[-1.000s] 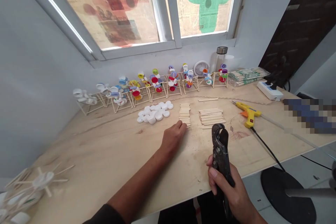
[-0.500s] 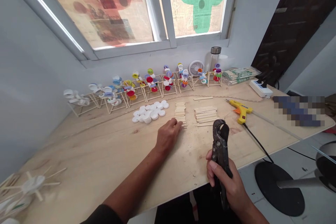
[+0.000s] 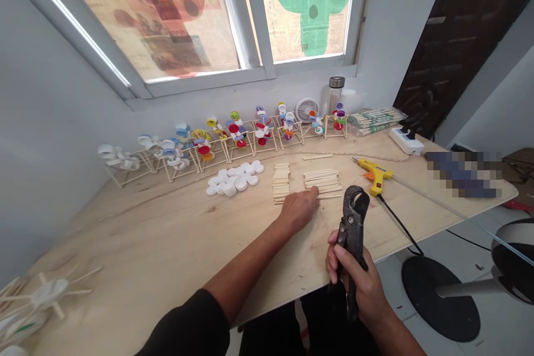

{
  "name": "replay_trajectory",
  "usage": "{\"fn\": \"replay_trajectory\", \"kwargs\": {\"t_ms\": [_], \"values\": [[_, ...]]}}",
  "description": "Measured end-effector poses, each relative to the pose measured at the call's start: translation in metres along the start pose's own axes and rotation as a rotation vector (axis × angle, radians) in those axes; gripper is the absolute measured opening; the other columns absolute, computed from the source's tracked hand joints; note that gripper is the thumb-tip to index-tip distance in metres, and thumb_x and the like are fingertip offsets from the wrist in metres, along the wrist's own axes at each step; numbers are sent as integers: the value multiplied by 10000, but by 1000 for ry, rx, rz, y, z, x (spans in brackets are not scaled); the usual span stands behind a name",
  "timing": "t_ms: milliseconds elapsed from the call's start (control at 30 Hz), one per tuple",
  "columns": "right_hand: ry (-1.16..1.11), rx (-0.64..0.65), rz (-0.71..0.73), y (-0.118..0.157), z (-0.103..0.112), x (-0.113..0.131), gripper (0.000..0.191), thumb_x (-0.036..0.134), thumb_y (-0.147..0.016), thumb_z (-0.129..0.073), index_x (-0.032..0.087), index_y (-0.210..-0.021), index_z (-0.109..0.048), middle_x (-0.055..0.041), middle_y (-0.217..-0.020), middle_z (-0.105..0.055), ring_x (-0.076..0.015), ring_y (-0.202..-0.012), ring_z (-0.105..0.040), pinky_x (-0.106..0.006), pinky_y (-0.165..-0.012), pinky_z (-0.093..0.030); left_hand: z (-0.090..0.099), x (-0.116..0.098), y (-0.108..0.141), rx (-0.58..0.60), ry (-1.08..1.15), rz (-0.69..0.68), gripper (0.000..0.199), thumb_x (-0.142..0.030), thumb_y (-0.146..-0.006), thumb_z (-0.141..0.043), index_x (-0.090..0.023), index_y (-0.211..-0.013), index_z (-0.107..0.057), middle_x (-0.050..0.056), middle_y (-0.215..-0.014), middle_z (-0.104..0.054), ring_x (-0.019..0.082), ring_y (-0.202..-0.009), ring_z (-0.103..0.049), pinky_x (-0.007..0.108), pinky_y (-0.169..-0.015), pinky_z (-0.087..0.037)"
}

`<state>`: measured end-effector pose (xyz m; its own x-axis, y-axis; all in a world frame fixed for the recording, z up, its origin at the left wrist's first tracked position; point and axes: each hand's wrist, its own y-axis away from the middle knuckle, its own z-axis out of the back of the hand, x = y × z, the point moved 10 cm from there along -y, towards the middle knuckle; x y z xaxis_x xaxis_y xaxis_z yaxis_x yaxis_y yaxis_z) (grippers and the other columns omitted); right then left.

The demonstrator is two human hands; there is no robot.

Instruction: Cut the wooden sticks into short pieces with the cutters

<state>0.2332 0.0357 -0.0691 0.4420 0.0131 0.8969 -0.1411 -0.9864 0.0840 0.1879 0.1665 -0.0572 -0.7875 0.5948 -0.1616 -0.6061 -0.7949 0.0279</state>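
White caps [image 3: 231, 179] lay clustered on the table [image 3: 175, 250]. Short sticks [image 3: 281, 182] were stacked to their right. The left hand [image 3: 298, 209] was positioned at the near edge of the stacked longer sticks [image 3: 322, 178]; whether its fingers were clamped on one could not be determined. A black cutter [image 3: 352, 225] stood nearly upright, head uppermost, the right hand's [image 3: 364, 283] fingers clamped around its handles. A yellow glue gun [image 3: 376, 174] lay farther right.

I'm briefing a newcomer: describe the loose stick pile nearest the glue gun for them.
On the wooden table below the window, look between white caps and yellow glue gun. Two stick piles lie there; the right pile has clearly longer sticks than the left pile.
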Motion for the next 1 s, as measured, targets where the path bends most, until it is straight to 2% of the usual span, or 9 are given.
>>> {"fn": "replay_trajectory", "kwargs": {"t_ms": [167,333,367,433,500,567,667,800,1000], "values": [[42,14,14,1,1,1,273,393,-812,-544,165,-958,-507,27,-611,-496,-105,-514,-467,-245,-515,-370,-2,0,-4,6,68,28,152,-257,-844,-398,-179,-952,-472,120,-845,-645,250,-772,-606,306,-619,-386],[-8,11,9,2,1,-2,279,393,-809,-552,168,-968,-507,21,-619,-515,-112,-526,-484,-244,-506,-384,12,6,21,-39,230,58,177,-268,-876,-327,-176,-903,-475,66,-804,-613,176,-725,-572,250,-594,-381],[-19,-5,5,2,1,-2,277,390,-805,-557,172,-969,-508,19,-626,-524,-117,-534,-492,-245,-508,-391,15,5,30,-43,302,38,188,-287,-882,-318,-181,-871,-473,31,-767,-593,143,-695,-553,226,-589,-380],[-24,-67,9,1,3,0,267,380,-791,-578,182,-960,-518,13,-655,-552,-125,-569,-513,-253,-539,-412,16,4,51,-6,727,26,219,-347,-869,-356,-170,-791,-460,-26,-604,-488,98,-536,-458,200,-510,-345],[0,-164,46,-1,8,6,260,363,-762,-615,188,-936,-536,5,-706,-587,-132,-611,-533,-265,-599,-428,9,0,73,120,1068,51,265,-422,-843,-401,-170,-771,-442,-77,-507,-347,64,-425,-317,180,-425,-270],[38,-228,84,-4,8,12,279,350,-730,-648,190,-935,-550,-10,-786,-613,-138,-636,-543,-277,-628,-434,3,-6,93,234,1296,92,298,-468,-810,-448,-173,-770,-433,-101,-478,-261,52,-398,-219,171,-381,-197],[96,-222,89,-9,-3,15,306,351,-700,-671,176,-930,-573,-24,-806,-626,-145,-642,-550,-283,-627,-441,-3,-12,112,309,1469,138,336,-496,-761,-521,-172,-753,-432,-110,-463,-248,41,-395,-187,167,-375,-162],[183,-269,65,-11,-12,13,342,358,-648,-712,158,-896,-588,0,-690,-610,-128,-567,-538,-255,-563,-439,-9,-11,123,309,1587,174,337,-490,-743,-555,-173,-757,-442,-109,-463,-257,34,-393,-186,163,-380,-156],[197,-246,91,-15,-26,12,336,343,-656,-701,152,-900,-570,6,-667,-587,-119,-542,-531,-246,-529,-446,-14,11,134,251,1759,281,260,-405,-801,-501,-149,-843,-521,-78,-540,-324,23,-396,-204,170,-383,-130]]}}
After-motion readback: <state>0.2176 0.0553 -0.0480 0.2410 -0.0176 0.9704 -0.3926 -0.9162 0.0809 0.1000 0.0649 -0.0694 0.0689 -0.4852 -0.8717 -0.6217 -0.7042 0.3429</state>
